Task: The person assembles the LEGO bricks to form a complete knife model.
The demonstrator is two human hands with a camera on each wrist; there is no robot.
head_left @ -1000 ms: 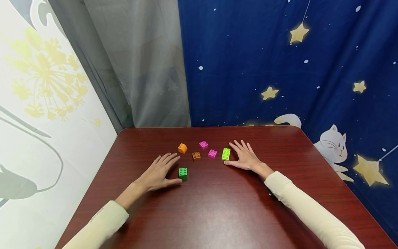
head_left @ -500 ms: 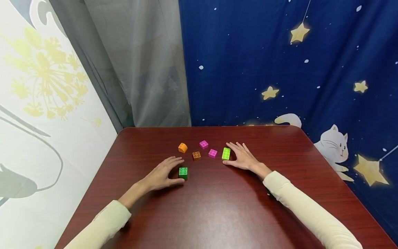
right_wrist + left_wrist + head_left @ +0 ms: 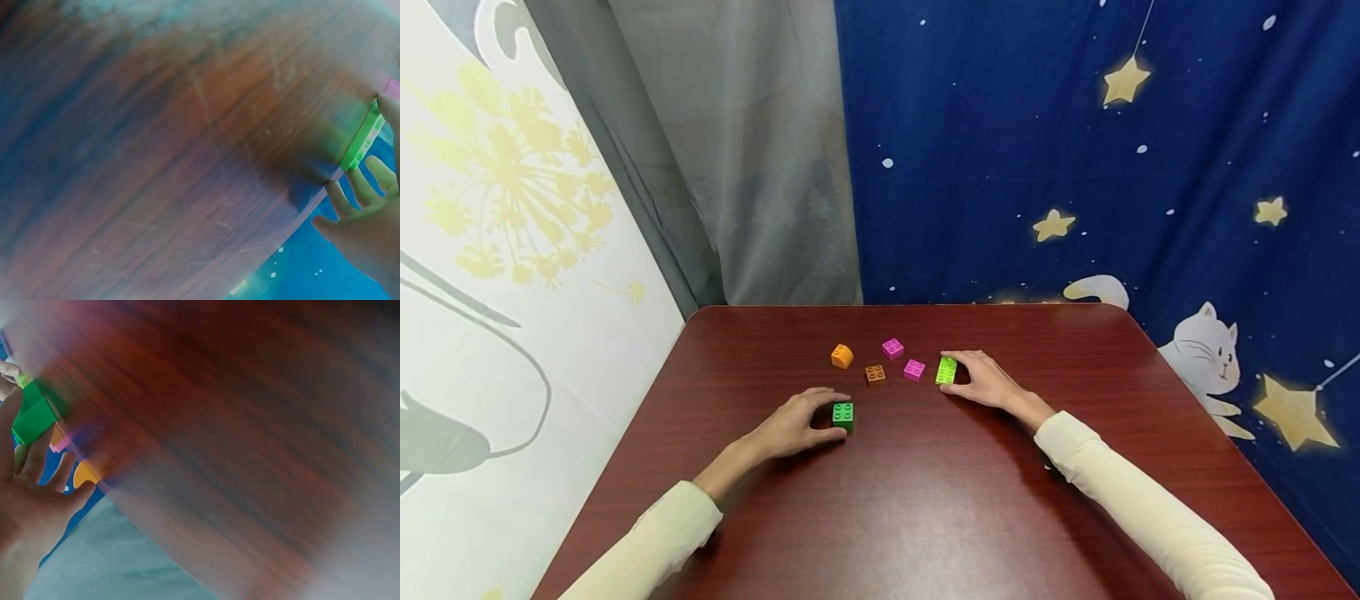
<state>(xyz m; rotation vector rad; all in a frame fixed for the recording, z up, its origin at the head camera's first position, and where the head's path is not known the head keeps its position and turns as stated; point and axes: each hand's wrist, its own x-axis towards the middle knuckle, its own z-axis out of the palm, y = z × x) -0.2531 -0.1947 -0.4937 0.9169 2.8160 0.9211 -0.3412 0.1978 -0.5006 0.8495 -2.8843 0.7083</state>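
Observation:
My left hand [image 3: 790, 423] has its thumb and index finger around a green square building brick [image 3: 843, 416], one at the near side and one at the far side. In the left wrist view the fingertips lie right against this green brick [image 3: 36, 414]. Farther right, my right hand [image 3: 987, 381] pinches a longer lime-green brick [image 3: 947, 371] by its two ends. The right wrist view shows the thumb at one end of the lime-green brick [image 3: 362, 139] and a finger at the other. Both bricks are low at the tabletop.
Between the hands lie a brown brick [image 3: 876, 375], a magenta brick [image 3: 914, 370] and a second magenta brick [image 3: 892, 348]. An orange curved brick [image 3: 842, 357] lies to their left. The dark red wooden table [image 3: 917, 517] ends at curtains behind.
My left hand has slid right and its fingers have closed in around the green brick. My right hand's spread fingers have drawn together onto the lime-green brick. The bricks have stayed in place.

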